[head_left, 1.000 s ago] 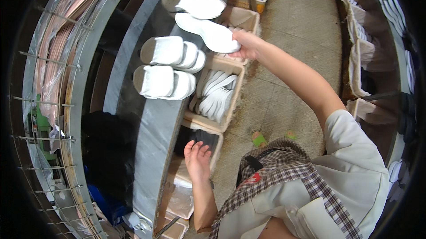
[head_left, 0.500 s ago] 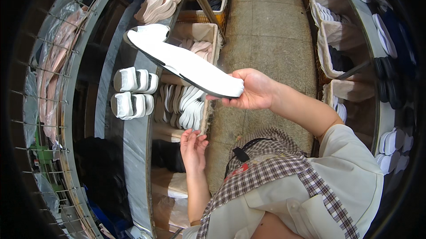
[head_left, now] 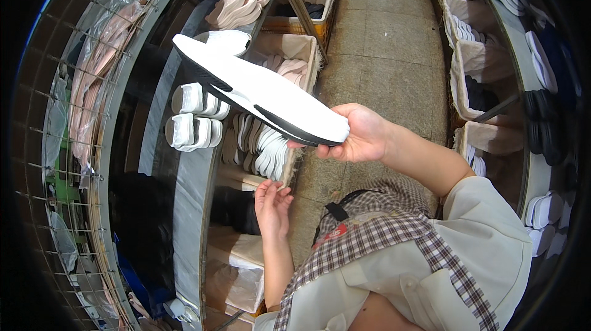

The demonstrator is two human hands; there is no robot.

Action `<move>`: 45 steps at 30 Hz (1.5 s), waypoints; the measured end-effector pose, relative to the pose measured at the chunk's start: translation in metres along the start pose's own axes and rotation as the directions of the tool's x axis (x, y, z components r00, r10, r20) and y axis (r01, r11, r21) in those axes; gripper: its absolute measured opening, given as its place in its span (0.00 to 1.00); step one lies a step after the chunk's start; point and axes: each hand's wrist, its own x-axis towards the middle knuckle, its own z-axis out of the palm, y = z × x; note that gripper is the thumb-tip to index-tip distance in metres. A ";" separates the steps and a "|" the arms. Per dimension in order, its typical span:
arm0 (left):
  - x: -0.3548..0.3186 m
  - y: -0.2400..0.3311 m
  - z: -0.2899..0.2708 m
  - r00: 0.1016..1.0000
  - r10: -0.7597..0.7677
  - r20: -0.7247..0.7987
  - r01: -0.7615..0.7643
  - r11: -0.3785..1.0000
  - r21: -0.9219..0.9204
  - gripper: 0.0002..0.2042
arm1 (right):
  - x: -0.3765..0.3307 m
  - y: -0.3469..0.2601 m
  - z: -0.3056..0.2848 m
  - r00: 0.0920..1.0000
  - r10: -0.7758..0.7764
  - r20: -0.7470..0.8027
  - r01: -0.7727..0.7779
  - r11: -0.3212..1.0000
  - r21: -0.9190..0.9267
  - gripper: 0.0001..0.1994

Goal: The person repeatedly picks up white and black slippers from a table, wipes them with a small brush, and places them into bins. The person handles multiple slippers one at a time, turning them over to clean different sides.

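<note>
A white shoe sole (head_left: 265,88) with black patches along its lower edge is in my right hand (head_left: 363,137), whose thumb and fingers grip one end. The sole slants up to the left, its far end above a metal bench. Lower down, my left hand (head_left: 273,207) is empty, with its fingers loosely bent and apart. It is close to a lined basket (head_left: 289,174) of white and brown soles. Partly hidden behind the held sole, another white sole (head_left: 229,42) shows at the bench.
Stacked white soles (head_left: 200,131) and pinkish soles (head_left: 240,2) rest on the metal bench (head_left: 189,208). A wire grid (head_left: 92,115) stands at the far left. Lined baskets (head_left: 471,60) of soles line the right side of a stone-coloured aisle (head_left: 394,42). A slanted post (head_left: 297,2) rises beside the left baskets.
The held sole has tilted, so more of its black edge shows, and its far end sits apart from the white sole behind it. The view has shifted slightly; my left hand stays empty.
</note>
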 end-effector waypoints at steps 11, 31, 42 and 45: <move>-0.004 -0.001 -0.004 1.000 0.012 -0.027 -0.012 1.000 -0.008 0.08 | 0.008 0.011 0.010 0.996 0.062 0.070 -0.068 0.994 0.080 0.24; 0.006 -0.006 -0.018 1.000 -0.024 -0.005 0.024 0.999 -0.032 0.09 | 0.021 0.027 -0.003 0.971 0.095 0.219 -0.161 0.938 0.307 0.25; 0.007 -0.009 -0.025 0.999 -0.027 -0.041 0.024 0.997 -0.071 0.07 | 0.037 0.013 0.012 0.861 -0.413 -0.297 0.214 0.824 -0.525 0.19; 0.007 -0.009 -0.029 0.998 -0.035 -0.047 0.032 0.997 -0.068 0.08 | 0.043 0.011 0.009 0.871 -0.389 -0.299 0.224 0.858 -0.462 0.19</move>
